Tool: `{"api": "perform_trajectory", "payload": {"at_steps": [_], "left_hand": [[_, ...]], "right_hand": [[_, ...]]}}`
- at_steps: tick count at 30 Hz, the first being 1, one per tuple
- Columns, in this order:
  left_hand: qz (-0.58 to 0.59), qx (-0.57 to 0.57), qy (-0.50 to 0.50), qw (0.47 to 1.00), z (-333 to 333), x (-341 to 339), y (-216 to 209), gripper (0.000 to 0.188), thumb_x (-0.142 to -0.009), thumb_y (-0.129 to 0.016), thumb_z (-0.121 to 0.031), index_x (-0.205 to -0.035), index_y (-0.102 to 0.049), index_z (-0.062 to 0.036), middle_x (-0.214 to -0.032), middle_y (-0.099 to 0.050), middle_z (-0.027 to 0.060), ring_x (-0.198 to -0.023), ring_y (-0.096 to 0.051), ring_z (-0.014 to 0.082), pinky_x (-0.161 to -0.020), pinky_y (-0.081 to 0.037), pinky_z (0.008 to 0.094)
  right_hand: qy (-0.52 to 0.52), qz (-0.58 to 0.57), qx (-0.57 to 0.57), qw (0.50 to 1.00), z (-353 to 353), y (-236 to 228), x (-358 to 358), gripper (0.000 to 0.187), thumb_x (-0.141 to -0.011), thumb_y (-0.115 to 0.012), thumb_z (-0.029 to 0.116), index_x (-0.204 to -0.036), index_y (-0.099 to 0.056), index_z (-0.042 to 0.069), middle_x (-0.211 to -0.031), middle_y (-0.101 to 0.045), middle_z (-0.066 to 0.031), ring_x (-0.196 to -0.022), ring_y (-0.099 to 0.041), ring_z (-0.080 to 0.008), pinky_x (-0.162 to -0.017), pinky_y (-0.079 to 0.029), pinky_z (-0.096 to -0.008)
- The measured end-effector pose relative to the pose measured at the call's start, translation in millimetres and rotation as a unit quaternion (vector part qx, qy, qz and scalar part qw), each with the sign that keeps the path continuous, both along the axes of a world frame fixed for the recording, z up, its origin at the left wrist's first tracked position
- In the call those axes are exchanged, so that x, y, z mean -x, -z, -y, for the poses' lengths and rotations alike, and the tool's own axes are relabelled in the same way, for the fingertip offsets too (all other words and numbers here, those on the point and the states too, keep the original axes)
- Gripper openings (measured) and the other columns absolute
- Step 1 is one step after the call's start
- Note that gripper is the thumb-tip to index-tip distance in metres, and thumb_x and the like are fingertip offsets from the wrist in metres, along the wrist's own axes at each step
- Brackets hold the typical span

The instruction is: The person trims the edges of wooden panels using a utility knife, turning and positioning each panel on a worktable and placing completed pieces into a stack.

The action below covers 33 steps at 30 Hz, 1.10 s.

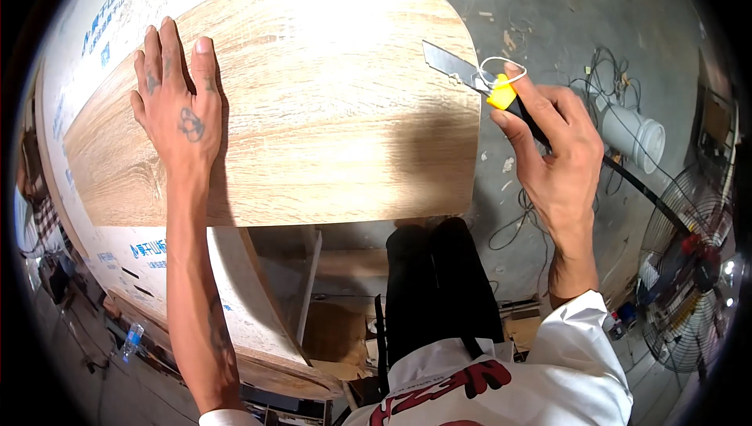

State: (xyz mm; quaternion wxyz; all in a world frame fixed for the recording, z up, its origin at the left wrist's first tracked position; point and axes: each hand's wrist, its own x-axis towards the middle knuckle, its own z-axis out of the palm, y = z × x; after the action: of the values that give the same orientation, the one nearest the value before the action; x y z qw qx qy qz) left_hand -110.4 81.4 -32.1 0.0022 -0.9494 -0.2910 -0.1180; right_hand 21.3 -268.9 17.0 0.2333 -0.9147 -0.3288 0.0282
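Knife (501, 95) overhangs the board (313, 128), open floor (564, 10) past its edge.

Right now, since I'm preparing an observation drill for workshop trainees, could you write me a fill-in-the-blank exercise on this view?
The right hand holds a utility knife whose plastic piece beside the blade is ____.
The left hand lies palm ____ on the wood-grain board.
The fan is near the picture's ____ edge.
The person's trousers are ____.

Missing words: yellow; down; right; black.
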Motion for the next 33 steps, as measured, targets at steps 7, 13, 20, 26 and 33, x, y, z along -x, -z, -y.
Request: {"api": "perform_trajectory", "payload": {"at_steps": [7,13,20,26,33], "left_hand": [[-0.003,-0.002,-0.004,1.0,3,-1,-1,0.067,-0.102,-0.037,-0.059,-0.154,-0.04,-0.0169,-0.16,-0.035,0.0131,-0.15,-0.023,0.0362,-0.121,-0.013,0.0597],[-0.008,-0.004,-0.007,1.0,5,-3,-2,0.064,-0.102,-0.04,-0.056,-0.154,-0.04,-0.0183,-0.16,-0.035,0.0111,-0.151,-0.023,0.0349,-0.121,-0.013,0.0596],[0.018,0.017,-0.013,1.0,6,-1,-4,0.061,-0.101,-0.043,-0.054,-0.153,-0.042,-0.0209,-0.159,-0.037,0.0072,-0.151,-0.025,0.0318,-0.122,-0.013,0.0558],[0.031,0.027,-0.015,0.999,6,1,-4,0.062,-0.098,-0.048,-0.056,-0.151,-0.045,-0.0242,-0.158,-0.039,0.0057,-0.15,-0.028,0.0311,-0.122,-0.015,0.0549],[0.015,-0.002,-0.043,0.999,9,0,-7,0.057,-0.099,-0.043,-0.054,-0.15,-0.047,-0.0276,-0.157,-0.042,0.0017,-0.149,-0.031,0.0258,-0.124,-0.017,0.051]], "right_hand": [[-0.058,0.018,0.008,0.998,-9,-2,-31,0.041,-0.078,-0.081,0.019,-0.118,-0.073,0.017,-0.091,-0.064,-0.0059,-0.078,-0.059,-0.0227,-0.067,-0.048,-0.0352],[-0.121,0.007,0.024,0.992,-20,-6,-63,0.041,-0.079,-0.08,0.022,-0.12,-0.073,0.017,-0.093,-0.064,-0.0067,-0.079,-0.058,-0.0234,-0.069,-0.048,-0.036],[-0.226,0.016,0.044,0.973,-43,-9,-100,0.043,-0.078,-0.08,0.024,-0.119,-0.073,0.016,-0.093,-0.063,-0.0088,-0.079,-0.058,-0.0243,-0.068,-0.047,-0.0358],[-0.333,-0.008,0.054,0.941,-63,-11,-133,0.042,-0.081,-0.077,0.028,-0.12,-0.073,0.014,-0.093,-0.062,-0.0083,-0.077,-0.055,-0.0246,-0.067,-0.043,-0.036],[-0.407,-0.01,0.057,0.912,-86,-7,-157,0.044,-0.083,-0.076,0.029,-0.124,-0.072,0.015,-0.093,-0.061,-0.0077,-0.076,-0.052,-0.0229,-0.067,-0.042,-0.0356]]}}
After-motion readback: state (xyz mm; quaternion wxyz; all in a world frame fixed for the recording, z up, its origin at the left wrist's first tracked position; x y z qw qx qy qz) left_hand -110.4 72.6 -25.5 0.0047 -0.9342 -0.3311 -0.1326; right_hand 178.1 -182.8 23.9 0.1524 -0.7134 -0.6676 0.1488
